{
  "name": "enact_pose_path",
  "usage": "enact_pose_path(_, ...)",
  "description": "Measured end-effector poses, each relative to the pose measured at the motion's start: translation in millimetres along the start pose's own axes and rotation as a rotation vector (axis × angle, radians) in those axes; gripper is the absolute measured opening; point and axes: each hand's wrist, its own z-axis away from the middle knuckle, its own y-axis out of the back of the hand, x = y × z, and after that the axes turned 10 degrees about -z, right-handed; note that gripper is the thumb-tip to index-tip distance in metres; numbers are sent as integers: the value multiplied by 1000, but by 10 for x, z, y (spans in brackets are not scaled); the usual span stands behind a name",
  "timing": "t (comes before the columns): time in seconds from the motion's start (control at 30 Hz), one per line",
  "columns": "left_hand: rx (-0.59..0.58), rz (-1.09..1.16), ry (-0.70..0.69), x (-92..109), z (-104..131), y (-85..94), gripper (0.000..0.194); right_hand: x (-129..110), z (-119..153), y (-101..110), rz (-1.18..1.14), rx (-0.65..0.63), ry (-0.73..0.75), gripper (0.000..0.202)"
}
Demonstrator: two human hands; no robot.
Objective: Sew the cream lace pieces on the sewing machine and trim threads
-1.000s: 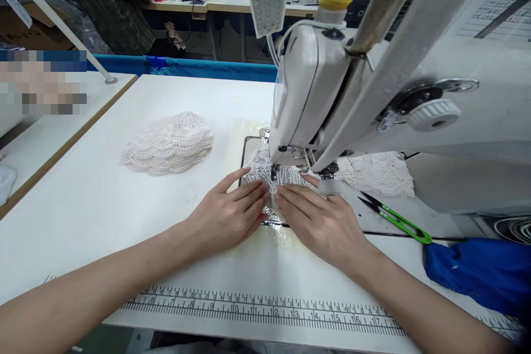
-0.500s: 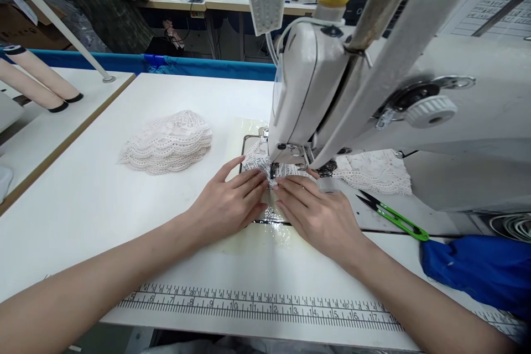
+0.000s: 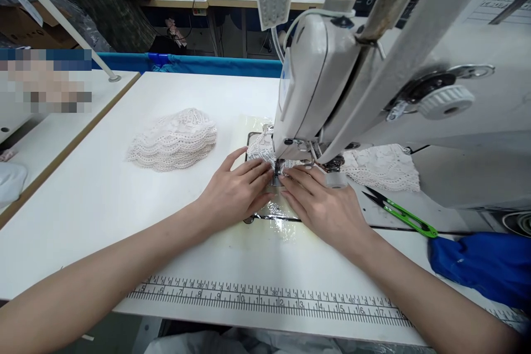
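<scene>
A white lace piece lies under the presser foot of a sewing machine. To the left of the foot is my left hand, palm down and fingers stretched out, its fingertips at the lace edge. My right hand lies flat on the other side, fingers extended, with fingertips close to the foot. Both hands press on the work from above; neither grips it. Part of the lace is hidden behind the fingers and the machine head.
A stack of lace pieces sits left on the white table. More lace, green thread snips and blue cloth lie to the right. A printed ruler runs along the front edge. A person in a plaid sleeve stands behind.
The whole view has shifted slightly, so things appear a little further right. Both hands stay flat beside the presser foot, with little visible movement relative to it.
</scene>
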Motion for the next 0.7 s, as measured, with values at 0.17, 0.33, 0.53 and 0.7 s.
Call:
enact_pose_path(0.17, -8, 21, 19, -5, -19, 7, 36, 40, 7, 33, 3, 8, -17, 24)
enact_pose_path(0.33, -6, 25, 50, -38, -22, 7, 33, 79, 8, 81, -9, -2, -62, 22)
enact_pose_path(0.53, -65, -49, 70, -101, -19, -3, 38, 115, 10, 96, 34, 21, -56, 19)
enact_pose_path(0.7, 52, -8, -141, 94, 55, 137, 19, 149, 6, 113, 46, 69, -20, 23)
